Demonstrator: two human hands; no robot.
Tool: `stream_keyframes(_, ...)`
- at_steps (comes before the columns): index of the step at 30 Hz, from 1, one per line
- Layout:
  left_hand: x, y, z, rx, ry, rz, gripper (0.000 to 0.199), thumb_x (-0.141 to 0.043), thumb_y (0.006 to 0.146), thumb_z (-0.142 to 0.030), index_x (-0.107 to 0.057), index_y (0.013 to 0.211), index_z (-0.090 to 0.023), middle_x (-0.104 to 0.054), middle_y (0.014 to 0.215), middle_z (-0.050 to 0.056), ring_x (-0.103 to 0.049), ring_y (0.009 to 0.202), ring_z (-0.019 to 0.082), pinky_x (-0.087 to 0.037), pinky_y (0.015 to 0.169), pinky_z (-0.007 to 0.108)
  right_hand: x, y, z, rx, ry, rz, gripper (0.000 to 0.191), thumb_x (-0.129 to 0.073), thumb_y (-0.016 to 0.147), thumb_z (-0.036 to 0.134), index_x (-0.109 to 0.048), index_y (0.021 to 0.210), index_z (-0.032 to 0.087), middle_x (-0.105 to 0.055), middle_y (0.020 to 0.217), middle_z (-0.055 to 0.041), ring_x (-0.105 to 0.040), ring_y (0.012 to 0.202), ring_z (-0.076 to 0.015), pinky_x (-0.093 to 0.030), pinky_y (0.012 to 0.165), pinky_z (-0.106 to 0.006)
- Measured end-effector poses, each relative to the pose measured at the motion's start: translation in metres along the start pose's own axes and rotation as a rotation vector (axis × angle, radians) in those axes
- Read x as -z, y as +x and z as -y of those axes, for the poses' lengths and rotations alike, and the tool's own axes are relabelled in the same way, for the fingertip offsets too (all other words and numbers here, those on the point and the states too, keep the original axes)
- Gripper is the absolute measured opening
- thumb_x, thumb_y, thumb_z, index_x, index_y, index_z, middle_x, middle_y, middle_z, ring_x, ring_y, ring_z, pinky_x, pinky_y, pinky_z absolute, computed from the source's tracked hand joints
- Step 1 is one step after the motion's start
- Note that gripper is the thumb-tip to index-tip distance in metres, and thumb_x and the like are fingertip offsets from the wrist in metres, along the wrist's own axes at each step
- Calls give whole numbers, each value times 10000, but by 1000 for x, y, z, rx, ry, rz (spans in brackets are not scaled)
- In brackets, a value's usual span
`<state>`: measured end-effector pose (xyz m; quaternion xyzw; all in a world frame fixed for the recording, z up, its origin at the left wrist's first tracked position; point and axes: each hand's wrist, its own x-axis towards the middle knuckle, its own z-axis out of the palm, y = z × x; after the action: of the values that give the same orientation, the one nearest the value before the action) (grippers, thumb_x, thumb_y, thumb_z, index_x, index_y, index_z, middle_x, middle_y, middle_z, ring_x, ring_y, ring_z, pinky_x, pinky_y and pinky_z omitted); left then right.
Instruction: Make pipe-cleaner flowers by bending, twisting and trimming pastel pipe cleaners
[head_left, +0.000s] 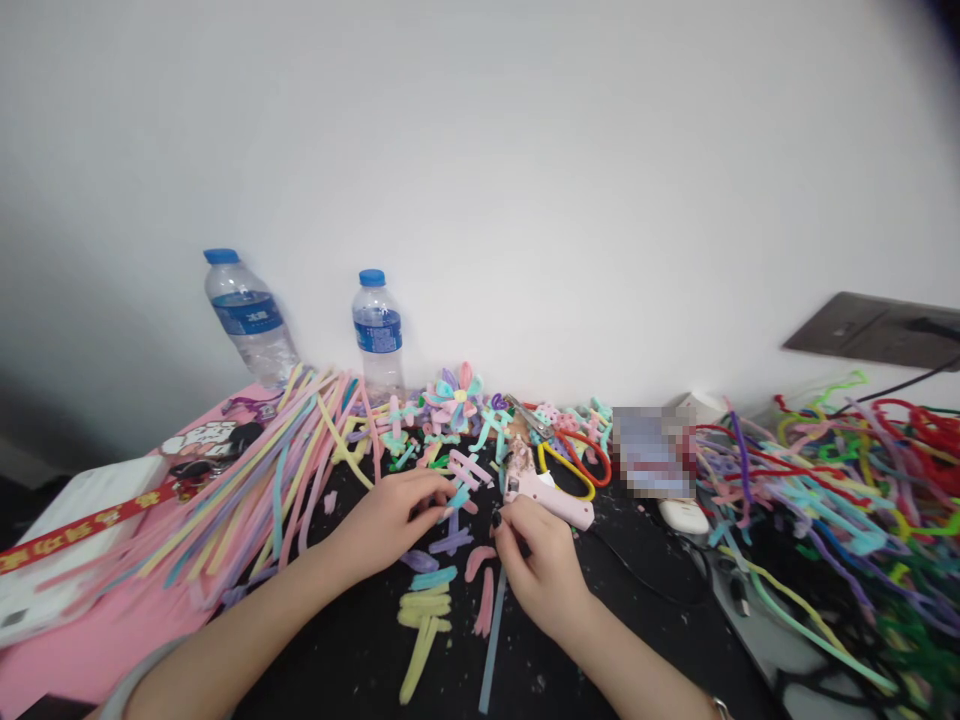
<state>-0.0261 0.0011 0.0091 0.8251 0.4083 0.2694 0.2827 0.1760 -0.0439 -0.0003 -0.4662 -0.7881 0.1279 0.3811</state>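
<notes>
Blue-capped btl (247, 315), 2nd btl (379, 332) by pale wall (540, 200); socket (862, 328) w/ blk cable (922, 377) far R; white box (82, 487) w/ red strip (86, 528) L.

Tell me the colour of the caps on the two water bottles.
Both caps are blue, seen in the head view.

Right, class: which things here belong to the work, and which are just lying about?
Likely the work's:
- turquoise piece in left hand
- yellow fuzzy pieces
- pink glue gun
- yellow-handled scissors

Seemingly lying about:
- blue-capped bottles
- small white case
</notes>
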Motion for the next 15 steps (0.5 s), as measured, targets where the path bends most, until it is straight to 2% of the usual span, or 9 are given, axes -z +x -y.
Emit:
stream_keyframes(3, -1, 0, -4, 79, -186, -45, 103, -511, 808, -191, -570, 893, -190, -583, 831, 16, -552, 720, 140, -443, 632, 226, -2, -1, 0, -40, 34, -21, 98, -432, 832, 136, -516, 812, 182, -514, 680, 2, -470, 585, -130, -353, 537, -236)
stream_keyframes(6, -6, -2, -11, 104, -371, 47, 77, -523, 800, -184, -554, 871, -178, -558, 825, 12, -552, 719, 129, -455, 615, 212, -5, -2, -1, -79, 83, 7, 162, -498, 801, 139, -525, 950, 195, -561, 744, 5, -473, 572, -121, -356, 517, -222)
stream_keyframes(9, -12, -5, -17, 88, -455, 99, 70, -526, 784, -153, -543, 850, -170, -534, 837, 13, -550, 736, 126, -464, 630, 216, -8, -3, -1, -98, 135, 39, 107, -500, 802, 143, -539, 888, 192, -538, 676, 22, -459, 531, -111, -347, 493, -215)
stream_keyframes(12, -15, -6, -19, 93, -475, 89, 51, -543, 765, -143, -520, 805, -165, -511, 800, -4, -526, 704, 114, -455, 618, 214, -10, -2, -1, -141, 219, 48, 80, -476, 805, 127, -536, 809, 180, -489, 600, 38, -442, 490, -100, -338, 471, -209)
stream_keyframes(15, -15, -5, -16, 157, -504, 67, 82, -568, 773, -201, -503, 809, -167, -494, 715, -31, -497, 614, 97, -424, 551, 201, -11, -3, 0, -200, 350, 15, 82, -471, 815, 146, -527, 763, 175, -500, 602, 29, -453, 498, -103, -345, 467, -209)
